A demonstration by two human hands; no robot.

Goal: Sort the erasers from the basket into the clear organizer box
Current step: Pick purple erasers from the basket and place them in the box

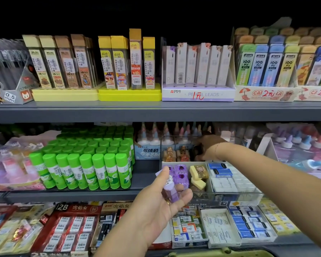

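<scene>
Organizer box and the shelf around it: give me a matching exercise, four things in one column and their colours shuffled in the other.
Things:
1 glue sticks
2 held eraser
3 front-right erasers
4 front-middle erasers

Colours:
a yellow
b green
c purple
d blue and white

Pairs: 1-b, 2-c, 3-d, 4-a

Green glue sticks (82, 169) stand below pencil-lead boxes (196, 71).
</scene>
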